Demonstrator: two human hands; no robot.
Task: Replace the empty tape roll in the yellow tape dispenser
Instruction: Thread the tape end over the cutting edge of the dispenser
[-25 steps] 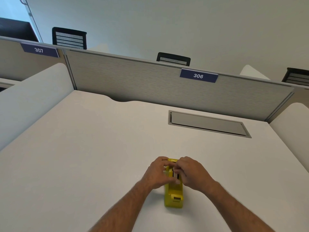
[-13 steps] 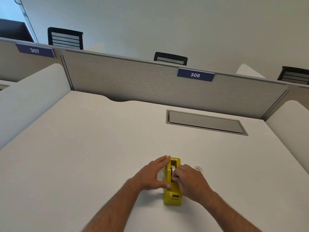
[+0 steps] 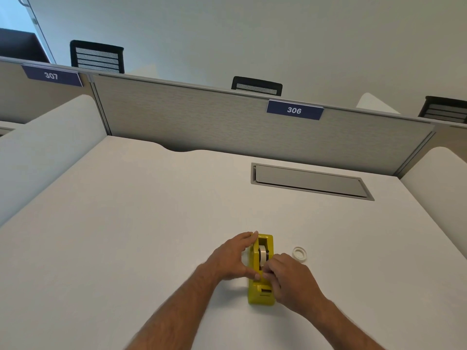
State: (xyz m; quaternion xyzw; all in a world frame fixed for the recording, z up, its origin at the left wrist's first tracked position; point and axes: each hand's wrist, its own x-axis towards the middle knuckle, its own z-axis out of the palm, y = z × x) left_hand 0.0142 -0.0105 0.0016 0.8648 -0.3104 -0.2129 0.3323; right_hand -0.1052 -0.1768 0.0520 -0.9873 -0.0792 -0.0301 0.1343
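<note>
The yellow tape dispenser [image 3: 261, 291] stands on the white desk [image 3: 131, 236], its cutter end toward me. A tape roll [image 3: 262, 256] sits in its cradle. My left hand [image 3: 231, 258] grips the dispenser's left side, fingers along the far end and thumb near the front. My right hand [image 3: 290, 279] is closed at the dispenser's right side, its fingertips pinched at the tape just in front of the roll. A small whitish ring, a bare tape core [image 3: 299, 253], lies flat on the desk to the right of the dispenser.
A grey cable hatch [image 3: 310, 181] is set into the desk at the back right. A grey partition with a "306" sign [image 3: 294, 110] closes the far edge. White side panels [image 3: 38, 150] flank the desk. Black chair backs [image 3: 97, 56] show beyond.
My right hand has slid back toward the dispenser's front, uncovering the roll in the cradle and the bare core on the desk. My left hand has spread along the dispenser's left side.
</note>
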